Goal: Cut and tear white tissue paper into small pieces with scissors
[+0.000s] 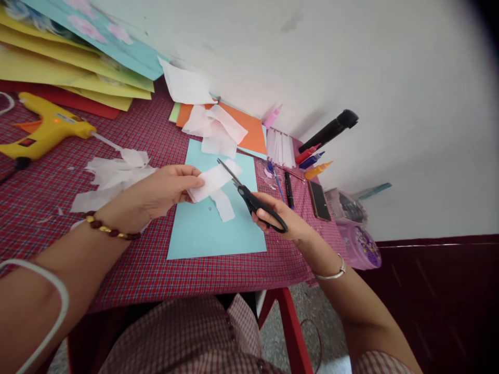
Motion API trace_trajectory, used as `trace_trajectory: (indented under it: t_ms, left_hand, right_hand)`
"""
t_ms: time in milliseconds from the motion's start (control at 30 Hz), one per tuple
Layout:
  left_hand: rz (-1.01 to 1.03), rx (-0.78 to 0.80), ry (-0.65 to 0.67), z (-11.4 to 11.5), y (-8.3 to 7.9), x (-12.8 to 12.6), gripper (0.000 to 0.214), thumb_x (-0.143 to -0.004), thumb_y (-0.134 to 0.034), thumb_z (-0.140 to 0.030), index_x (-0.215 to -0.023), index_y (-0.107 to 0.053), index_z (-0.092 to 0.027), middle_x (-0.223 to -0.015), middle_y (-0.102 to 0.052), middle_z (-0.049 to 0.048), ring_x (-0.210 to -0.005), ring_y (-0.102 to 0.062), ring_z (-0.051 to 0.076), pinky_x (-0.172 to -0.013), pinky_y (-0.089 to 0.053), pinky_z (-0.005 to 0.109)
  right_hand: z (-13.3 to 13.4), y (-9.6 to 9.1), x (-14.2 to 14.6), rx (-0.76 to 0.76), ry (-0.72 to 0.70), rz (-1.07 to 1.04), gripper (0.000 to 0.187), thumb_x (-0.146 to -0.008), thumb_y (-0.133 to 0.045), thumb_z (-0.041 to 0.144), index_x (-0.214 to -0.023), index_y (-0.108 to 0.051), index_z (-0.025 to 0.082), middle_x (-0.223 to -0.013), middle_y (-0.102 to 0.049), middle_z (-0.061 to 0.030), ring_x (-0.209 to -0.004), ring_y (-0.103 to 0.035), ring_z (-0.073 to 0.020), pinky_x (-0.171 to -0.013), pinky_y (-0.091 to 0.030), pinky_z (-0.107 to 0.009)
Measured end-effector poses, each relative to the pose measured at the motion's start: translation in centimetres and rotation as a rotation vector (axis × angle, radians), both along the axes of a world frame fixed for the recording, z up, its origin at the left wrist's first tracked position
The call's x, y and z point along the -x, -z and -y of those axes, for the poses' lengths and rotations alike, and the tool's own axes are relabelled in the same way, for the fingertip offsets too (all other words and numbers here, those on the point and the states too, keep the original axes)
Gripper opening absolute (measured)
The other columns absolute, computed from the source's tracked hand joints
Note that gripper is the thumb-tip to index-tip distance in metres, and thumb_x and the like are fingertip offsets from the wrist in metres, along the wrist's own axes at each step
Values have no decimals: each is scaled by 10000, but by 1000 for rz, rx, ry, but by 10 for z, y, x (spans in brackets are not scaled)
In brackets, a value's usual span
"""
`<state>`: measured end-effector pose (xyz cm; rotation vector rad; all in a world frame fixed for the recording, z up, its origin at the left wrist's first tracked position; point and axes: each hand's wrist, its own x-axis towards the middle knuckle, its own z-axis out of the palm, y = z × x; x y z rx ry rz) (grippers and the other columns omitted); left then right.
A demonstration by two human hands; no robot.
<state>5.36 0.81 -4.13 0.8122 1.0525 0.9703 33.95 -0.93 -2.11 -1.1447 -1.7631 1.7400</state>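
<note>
My left hand [171, 189] pinches a white strip of thin paper [214, 182] between thumb and fingers, above a light blue sheet [202, 236]. Black-handled scissors [244, 192] are in my right hand [276, 215], with fingers through the handle loops. Their blades point up and left and lie across the paper strip near its right part. Whether the blades are cutting into it, I cannot tell. Beneath the strip, a smaller white paper piece [223, 205] rests on the blue sheet. Crumpled white paper pieces [113, 174] lie beside my left forearm.
A yellow glue gun [47, 127] lies at the left, near stacked yellow sheets [70, 62]. White paper scraps [218, 127] cover an orange sheet [249, 124] at the back. Glue tubes [317, 170], a phone [319, 200] and a pink tub [360, 246] stand or lie along the right.
</note>
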Motion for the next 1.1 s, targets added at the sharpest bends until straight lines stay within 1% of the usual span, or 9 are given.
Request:
trace_trajectory:
  t_ms: [133,267,400,533,633,700,867,967,1100]
  left_hand:
    - [57,-82,-16,2,1,-3,94,-632,-738,-202,-630,-648,-176,-633,-619,30,-565,-547,119,-556,-444,232]
    - [109,-170,-118,4,-6,-4,98,-642,-714,-192,-632,-616,-187,-610,-591,6,-562,-529,114,-568,-431,234]
    - [119,-207,-180,7,-14,-7,88,-658,-679,-187,-643,-592,-193,-624,-591,0,-579,-527,120,-596,-430,252]
    - [97,-247,-168,8,-13,-11,88,-657,-686,-170,-635,-603,-191,-619,-578,-7,-576,-516,110,-600,-430,247]
    - [71,-229,-118,8,-10,-13,93,-653,-685,-164,-609,-605,-180,-603,-580,1,-565,-518,109,-583,-428,248]
    - [75,-216,-101,8,-9,-13,98,-643,-681,-160,-593,-598,-177,-587,-578,0,-552,-515,105,-569,-421,243]
    - [195,-244,-139,6,-9,-9,84,-641,-685,-149,-638,-607,-180,-612,-589,-12,-571,-531,103,-590,-428,242]
    - [248,-269,-182,6,-11,-7,93,-652,-678,-154,-648,-591,-187,-614,-584,-14,-574,-528,110,-591,-419,253]
    - [209,-239,-190,7,-12,-9,95,-647,-667,-162,-640,-575,-185,-606,-576,-13,-561,-514,110,-574,-401,256]
  right_hand:
    - [2,-7,-5,-86,-104,16,650,-866,-614,577,-1351,-446,177,-925,-543,-36,-754,-519,-111,-685,-449,-273]
    - [8,-17,-11,-95,-153,48,631,-873,-596,594,-1328,-453,181,-1000,-544,-63,-850,-524,-139,-769,-442,-300]
    - [11,-17,-13,-91,-232,52,656,-877,-595,587,-1360,-436,172,-1032,-542,-74,-892,-522,-151,-786,-441,-306]
    - [9,-13,-7,-12,-300,24,698,-876,-609,566,-1400,-389,162,-1030,-546,-76,-872,-520,-143,-769,-447,-297]
    - [7,-11,0,31,-290,-38,699,-873,-611,569,-1394,-382,163,-1009,-542,-70,-834,-524,-133,-745,-448,-288]
    - [6,-11,3,19,-256,-86,669,-878,-593,584,-1366,-409,164,-996,-541,-69,-814,-524,-133,-731,-445,-287]
    - [6,-9,-3,-32,-202,-102,569,-908,-552,568,-1305,-456,171,-999,-554,-79,-827,-536,-147,-736,-444,-299]
    - [8,-8,-8,-15,-226,-80,591,-903,-550,582,-1313,-451,169,-1016,-560,-85,-825,-537,-147,-726,-440,-297]
    - [9,-10,-5,2,-287,-82,631,-879,-578,596,-1315,-460,155,-1000,-564,-81,-824,-534,-143,-730,-452,-293]
